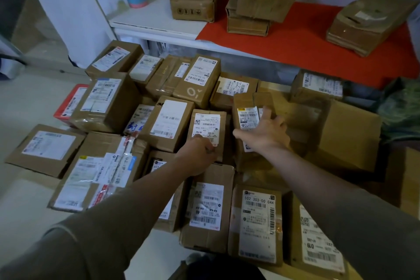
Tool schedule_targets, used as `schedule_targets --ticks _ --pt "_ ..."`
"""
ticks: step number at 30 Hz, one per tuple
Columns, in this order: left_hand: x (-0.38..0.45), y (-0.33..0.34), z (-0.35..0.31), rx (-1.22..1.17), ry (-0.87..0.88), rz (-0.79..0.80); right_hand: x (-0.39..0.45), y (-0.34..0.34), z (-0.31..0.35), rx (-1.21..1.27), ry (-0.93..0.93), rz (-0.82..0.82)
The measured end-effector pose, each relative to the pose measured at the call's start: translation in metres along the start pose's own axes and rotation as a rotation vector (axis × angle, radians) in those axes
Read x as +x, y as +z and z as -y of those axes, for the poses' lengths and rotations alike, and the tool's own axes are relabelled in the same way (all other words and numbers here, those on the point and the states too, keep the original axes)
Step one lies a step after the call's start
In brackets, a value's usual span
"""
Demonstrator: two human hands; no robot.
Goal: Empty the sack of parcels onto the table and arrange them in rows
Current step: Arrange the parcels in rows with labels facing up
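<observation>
Landmark: the small parcel [208, 130] with the upright white label, mid-pile on the table [13, 207].

Your left hand [198, 154] sits at that parcel's near edge, fingers curled onto its lower end, gripping it; fingertips are partly hidden, so how tight you can't tell.

Your right hand [263, 130] is just right of the landmark, fingers spread wide and flat across the label face of the neighbouring brown parcel [248, 107], thumb out toward the landmark. It presses, not curled round.

Other parcels pack round the landmark: rows behind and left of it, and a labelled box marked 502 303-00 044 [256, 223] nearer you, to its right. A red-sided parcel [69, 103] lies far left of it. Beyond it, a white shelf [156, 18] with a red cloth [300, 38] carries more boxes. Green sack [400, 107] lies far right of the landmark.
</observation>
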State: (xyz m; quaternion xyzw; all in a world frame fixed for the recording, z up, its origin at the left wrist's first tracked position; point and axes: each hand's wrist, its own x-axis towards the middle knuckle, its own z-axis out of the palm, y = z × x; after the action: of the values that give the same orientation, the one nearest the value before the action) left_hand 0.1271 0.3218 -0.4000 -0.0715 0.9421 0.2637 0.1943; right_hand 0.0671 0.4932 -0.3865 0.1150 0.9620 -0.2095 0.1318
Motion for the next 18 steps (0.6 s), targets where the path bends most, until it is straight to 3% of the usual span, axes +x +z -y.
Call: schedule_targets --ticks 18 --pt "0.008 0.0 -0.004 0.255 0.049 -0.016 0.0043 0.0016 -0.0061 0.064 0.003 -0.039"
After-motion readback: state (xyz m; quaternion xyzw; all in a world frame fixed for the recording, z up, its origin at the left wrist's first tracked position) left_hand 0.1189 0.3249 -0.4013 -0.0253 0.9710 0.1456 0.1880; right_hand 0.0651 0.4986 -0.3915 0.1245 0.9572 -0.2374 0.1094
